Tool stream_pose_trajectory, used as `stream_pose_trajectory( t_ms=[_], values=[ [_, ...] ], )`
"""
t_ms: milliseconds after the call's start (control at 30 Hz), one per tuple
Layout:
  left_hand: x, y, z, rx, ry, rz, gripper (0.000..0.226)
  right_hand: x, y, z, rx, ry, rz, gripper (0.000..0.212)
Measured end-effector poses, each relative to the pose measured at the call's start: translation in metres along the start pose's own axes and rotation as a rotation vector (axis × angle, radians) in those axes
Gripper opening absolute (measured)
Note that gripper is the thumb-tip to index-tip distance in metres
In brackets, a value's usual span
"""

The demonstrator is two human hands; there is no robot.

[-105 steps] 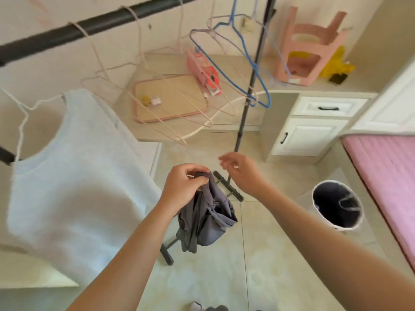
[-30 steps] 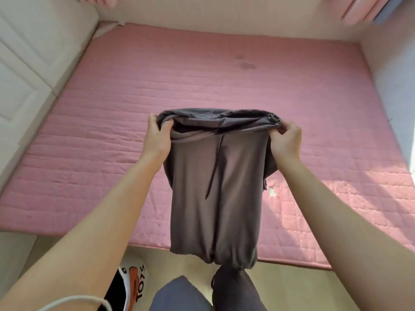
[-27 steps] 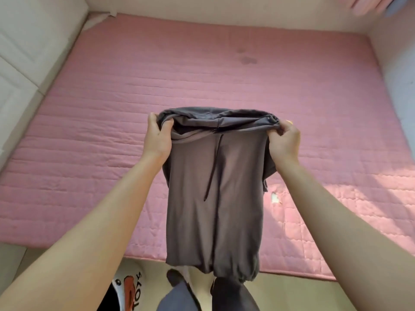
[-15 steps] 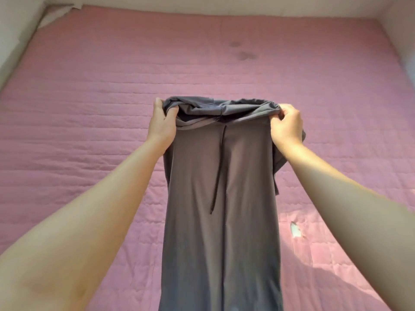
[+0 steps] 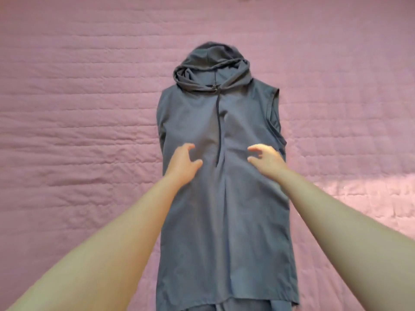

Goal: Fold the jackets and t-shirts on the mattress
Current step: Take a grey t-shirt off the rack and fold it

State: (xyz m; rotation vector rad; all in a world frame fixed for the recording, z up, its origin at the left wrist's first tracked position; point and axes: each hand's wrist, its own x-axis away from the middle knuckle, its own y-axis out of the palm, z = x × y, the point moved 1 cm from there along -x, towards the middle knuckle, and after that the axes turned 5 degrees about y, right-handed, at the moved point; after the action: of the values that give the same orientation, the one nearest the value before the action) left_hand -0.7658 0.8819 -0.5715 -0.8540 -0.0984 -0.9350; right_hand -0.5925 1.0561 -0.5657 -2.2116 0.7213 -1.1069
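While the left hand and right hand hovered with fingers loosely spread, gripping nothing, they sat either side of the dark drawstring, over the chest of the grey sleeveless hooded jacket. It lay flat, front up, hood farthest away, on the pink quilted mattress.

your only view is the head camera: it sits close above the mattress and looks steeply down onto it, so its quilted surface fills the frame edge to edge.
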Motion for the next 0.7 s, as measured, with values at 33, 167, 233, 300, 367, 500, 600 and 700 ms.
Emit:
stream_pose_trajectory(
  t_ms=[33,167,233,300,367,500,600,700],
  values=[
    [0.021,0.015,-0.017,-0.038,-0.01,-0.02,0.057,0.012,0.016,0.014,0.0,0.016,-0.031,0.038],
    [0.107,0.064,-0.073,-0.209,-0.067,-0.107,0.061,0.078,0.081,0.064,0.049,0.055,-0.171,0.048],
    [0.145,0.08,-0.092,-0.283,-0.041,-0.148,0.069,0.112,0.107,0.087,0.13,0.039,-0.238,0.064],
    [0.175,0.092,-0.106,-0.361,0.024,-0.181,0.078,0.142,0.124,0.103,0.262,-0.005,-0.272,0.077],
    [0.202,0.104,-0.116,-0.422,0.104,-0.24,0.084,0.17,0.138,0.114,0.362,-0.057,-0.271,0.087],
    [0.245,0.124,-0.131,-0.536,0.232,-0.387,0.104,0.209,0.154,0.13,0.432,-0.147,-0.305,0.11],
    [0.268,0.136,-0.141,-0.656,0.264,-0.41,0.111,0.233,0.163,0.148,0.558,-0.231,-0.314,0.117],
    [0.28,0.138,-0.15,-0.658,0.22,-0.235,0.102,0.243,0.163,0.163,0.541,-0.281,-0.163,0.087]
  ],
)
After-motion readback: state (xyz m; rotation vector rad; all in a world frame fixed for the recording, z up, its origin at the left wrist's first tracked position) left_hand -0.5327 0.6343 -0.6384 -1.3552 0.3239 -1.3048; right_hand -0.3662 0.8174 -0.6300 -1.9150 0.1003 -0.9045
